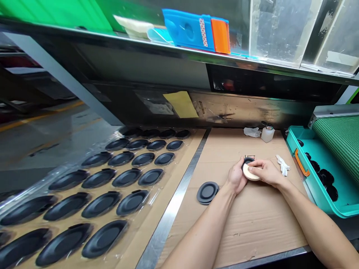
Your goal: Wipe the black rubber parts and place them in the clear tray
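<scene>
My left hand [237,177] is closed around a small black round cap [248,161], held just above the cardboard-covered bench [252,220]. My right hand [266,172] presses a round cream-white pad [250,173] against that cap, fingers curled over it. A short stack of black round caps [207,192] lies on the cardboard just left of my left wrist.
To the left, a clear plastic tray [70,164] holds several rows of black caps. A teal bin [322,179] with more black parts stands at the right beside a green conveyor belt [342,144]. A small white bottle [267,133] and white cloth scraps [282,164] lie behind my hands.
</scene>
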Demonstrator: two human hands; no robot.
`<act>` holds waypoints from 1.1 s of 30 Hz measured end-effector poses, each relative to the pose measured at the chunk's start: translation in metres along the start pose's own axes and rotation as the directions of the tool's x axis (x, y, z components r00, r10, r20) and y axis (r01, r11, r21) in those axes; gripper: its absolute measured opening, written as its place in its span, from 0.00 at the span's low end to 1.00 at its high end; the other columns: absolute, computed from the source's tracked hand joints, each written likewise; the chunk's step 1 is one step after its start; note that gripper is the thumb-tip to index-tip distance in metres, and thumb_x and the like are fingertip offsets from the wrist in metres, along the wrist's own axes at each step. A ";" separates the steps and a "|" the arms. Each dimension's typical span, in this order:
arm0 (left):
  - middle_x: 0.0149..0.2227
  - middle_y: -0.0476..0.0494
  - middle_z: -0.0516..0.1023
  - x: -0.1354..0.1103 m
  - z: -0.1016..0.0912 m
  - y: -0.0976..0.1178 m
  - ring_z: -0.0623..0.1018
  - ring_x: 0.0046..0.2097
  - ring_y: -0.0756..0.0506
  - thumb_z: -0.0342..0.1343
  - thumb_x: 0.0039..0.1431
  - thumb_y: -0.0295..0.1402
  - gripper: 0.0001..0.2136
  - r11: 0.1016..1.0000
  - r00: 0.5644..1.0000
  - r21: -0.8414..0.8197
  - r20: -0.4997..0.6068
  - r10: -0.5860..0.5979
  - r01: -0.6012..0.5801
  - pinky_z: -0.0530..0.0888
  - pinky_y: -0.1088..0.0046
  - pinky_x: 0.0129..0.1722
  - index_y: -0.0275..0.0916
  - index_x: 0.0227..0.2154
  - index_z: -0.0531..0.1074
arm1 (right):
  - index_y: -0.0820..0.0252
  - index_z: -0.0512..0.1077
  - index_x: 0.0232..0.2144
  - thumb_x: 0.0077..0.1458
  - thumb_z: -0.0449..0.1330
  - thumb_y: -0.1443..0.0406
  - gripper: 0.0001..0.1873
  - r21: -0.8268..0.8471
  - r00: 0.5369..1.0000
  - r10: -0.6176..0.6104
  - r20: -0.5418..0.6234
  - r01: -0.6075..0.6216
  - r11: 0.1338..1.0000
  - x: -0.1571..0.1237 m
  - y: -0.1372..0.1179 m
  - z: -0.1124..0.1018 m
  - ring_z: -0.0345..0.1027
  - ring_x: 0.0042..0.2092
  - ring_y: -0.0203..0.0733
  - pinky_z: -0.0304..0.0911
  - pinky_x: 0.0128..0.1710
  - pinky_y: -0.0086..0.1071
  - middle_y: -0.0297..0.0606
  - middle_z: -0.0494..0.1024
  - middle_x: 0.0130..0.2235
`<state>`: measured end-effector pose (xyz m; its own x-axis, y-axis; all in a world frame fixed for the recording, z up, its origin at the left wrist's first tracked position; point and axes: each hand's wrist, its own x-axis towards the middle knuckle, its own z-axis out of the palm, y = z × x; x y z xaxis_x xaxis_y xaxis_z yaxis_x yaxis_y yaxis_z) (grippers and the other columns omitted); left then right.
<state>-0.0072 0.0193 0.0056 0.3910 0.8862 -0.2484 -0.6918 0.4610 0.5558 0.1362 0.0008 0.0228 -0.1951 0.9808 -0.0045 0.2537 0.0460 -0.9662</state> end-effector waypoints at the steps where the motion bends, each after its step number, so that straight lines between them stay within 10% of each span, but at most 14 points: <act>1: 0.42 0.34 0.82 0.000 0.000 0.000 0.81 0.48 0.39 0.48 0.70 0.39 0.17 1.000 1.000 -0.002 0.000 -0.003 0.003 0.76 0.59 0.53 0.33 0.37 0.77 | 0.60 0.81 0.40 0.53 0.64 0.57 0.16 -0.057 1.000 0.002 0.022 0.000 0.998 -0.001 -0.001 -0.004 0.75 0.37 0.42 0.68 0.37 0.33 0.39 0.83 0.38; 6: 0.43 0.32 0.82 0.002 0.001 -0.002 0.81 0.46 0.40 0.47 0.71 0.36 0.16 1.000 0.999 0.014 -0.037 0.024 -0.023 0.77 0.59 0.51 0.31 0.39 0.77 | 0.55 0.80 0.44 0.59 0.60 0.59 0.14 -0.426 0.954 -0.158 -0.256 0.035 0.904 -0.006 -0.009 -0.008 0.77 0.43 0.45 0.69 0.44 0.35 0.38 0.84 0.42; 17: 0.41 0.34 0.83 0.002 0.003 -0.002 0.82 0.46 0.43 0.42 0.73 0.35 0.18 0.999 0.996 -0.033 -0.084 -0.013 0.010 0.78 0.62 0.52 0.31 0.41 0.77 | 0.51 0.71 0.54 0.69 0.49 0.55 0.18 -0.840 0.957 -0.171 -0.234 -0.110 0.531 -0.004 -0.010 0.021 0.76 0.43 0.45 0.63 0.40 0.31 0.40 0.82 0.46; 24: 0.42 0.34 0.82 0.004 0.002 -0.003 0.82 0.46 0.44 0.43 0.73 0.34 0.18 0.999 0.996 -0.043 -0.094 -0.002 -0.002 0.78 0.65 0.51 0.31 0.40 0.76 | 0.52 0.69 0.55 0.70 0.48 0.55 0.18 -0.843 0.956 -0.184 -0.228 -0.099 0.529 -0.002 -0.004 0.025 0.76 0.43 0.45 0.62 0.39 0.31 0.40 0.82 0.46; 29: 0.44 0.30 0.81 0.005 -0.003 0.001 0.82 0.46 0.41 0.43 0.72 0.39 0.18 0.997 0.990 0.011 -0.120 0.074 -0.074 0.79 0.61 0.46 0.31 0.39 0.74 | 0.53 0.69 0.56 0.70 0.48 0.56 0.18 -0.730 0.880 -0.201 -0.430 -0.208 0.651 0.002 0.010 0.003 0.76 0.46 0.45 0.64 0.44 0.33 0.40 0.82 0.47; 33: 0.49 0.31 0.79 -0.001 -0.005 0.001 0.80 0.49 0.41 0.61 0.61 0.44 0.19 0.904 0.936 0.307 -0.089 0.339 -0.298 0.76 0.64 0.49 0.33 0.46 0.73 | 0.51 0.72 0.53 0.68 0.51 0.56 0.17 -0.743 0.903 -0.174 -0.393 -0.200 0.638 0.000 0.018 -0.003 0.77 0.45 0.46 0.64 0.43 0.34 0.39 0.83 0.46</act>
<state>-0.0119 0.0191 0.0026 0.0774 0.9904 -0.1146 -0.5557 0.1383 0.8198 0.1438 0.0027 0.0067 0.1521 0.9519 0.2658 0.9051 -0.0261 -0.4243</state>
